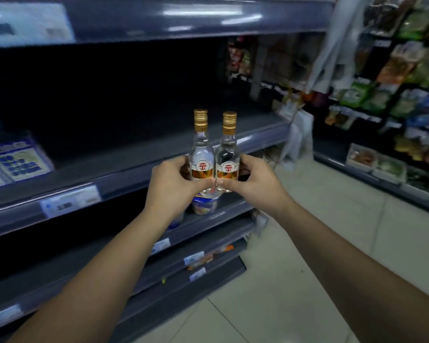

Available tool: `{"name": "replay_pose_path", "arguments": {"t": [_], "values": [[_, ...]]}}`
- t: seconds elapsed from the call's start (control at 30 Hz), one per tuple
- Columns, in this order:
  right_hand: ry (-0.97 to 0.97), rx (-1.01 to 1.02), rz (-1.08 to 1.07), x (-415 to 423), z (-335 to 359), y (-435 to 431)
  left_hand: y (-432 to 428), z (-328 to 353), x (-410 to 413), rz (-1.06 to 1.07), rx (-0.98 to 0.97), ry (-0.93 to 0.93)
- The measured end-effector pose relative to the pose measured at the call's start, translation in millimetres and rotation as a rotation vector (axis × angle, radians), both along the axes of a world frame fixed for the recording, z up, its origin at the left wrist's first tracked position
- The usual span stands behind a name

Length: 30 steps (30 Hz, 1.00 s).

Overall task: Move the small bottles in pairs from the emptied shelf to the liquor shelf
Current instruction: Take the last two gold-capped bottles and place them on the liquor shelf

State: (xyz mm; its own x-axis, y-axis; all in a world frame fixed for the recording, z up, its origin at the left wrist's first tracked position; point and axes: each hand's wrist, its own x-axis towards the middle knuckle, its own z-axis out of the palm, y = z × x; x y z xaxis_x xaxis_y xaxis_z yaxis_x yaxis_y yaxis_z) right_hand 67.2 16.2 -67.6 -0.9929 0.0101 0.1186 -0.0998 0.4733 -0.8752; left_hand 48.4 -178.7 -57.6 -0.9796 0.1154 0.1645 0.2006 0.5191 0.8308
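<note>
Head view, only one supplied.

The person is holding a pair of small bottles upright, side by side and touching. The left hand (pixel 174 179) is gripping the left bottle (pixel 202 154) and the right hand (pixel 253 180) is gripping the right bottle (pixel 228 157). Fingers are curling round the labelled lower bodies, and the thumbs are meeting in front at the seam between the two. The gold caps (pixel 200 117) are standing clear above both hands.

The pair is hanging in the air in front of the emptied shelf (pixel 134 159), not touching it. The shelf's visible length is showing bare boards.

Progress, as a judgement: this pair is off the shelf and in transit, with placing not yet done. No liquor shelf is identifiable here, so how many pairs are already across cannot be told.

A blue-labelled bottle (pixel 204 204) is standing on the lower shelf (pixel 223 214), partly hidden by the hands. Whether it is part of the task is unclear. A snack rack (pixel 406 82) is showing blurred at right.
</note>
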Motion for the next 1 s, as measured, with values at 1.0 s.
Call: {"name": "replay_pose_path", "arguments": {"t": [1.0], "values": [[-0.095, -0.014, -1.064, 374.7, -48.7, 675.0, 788.4, -50.7, 220.2, -0.967, -0.091, -0.11]]}}
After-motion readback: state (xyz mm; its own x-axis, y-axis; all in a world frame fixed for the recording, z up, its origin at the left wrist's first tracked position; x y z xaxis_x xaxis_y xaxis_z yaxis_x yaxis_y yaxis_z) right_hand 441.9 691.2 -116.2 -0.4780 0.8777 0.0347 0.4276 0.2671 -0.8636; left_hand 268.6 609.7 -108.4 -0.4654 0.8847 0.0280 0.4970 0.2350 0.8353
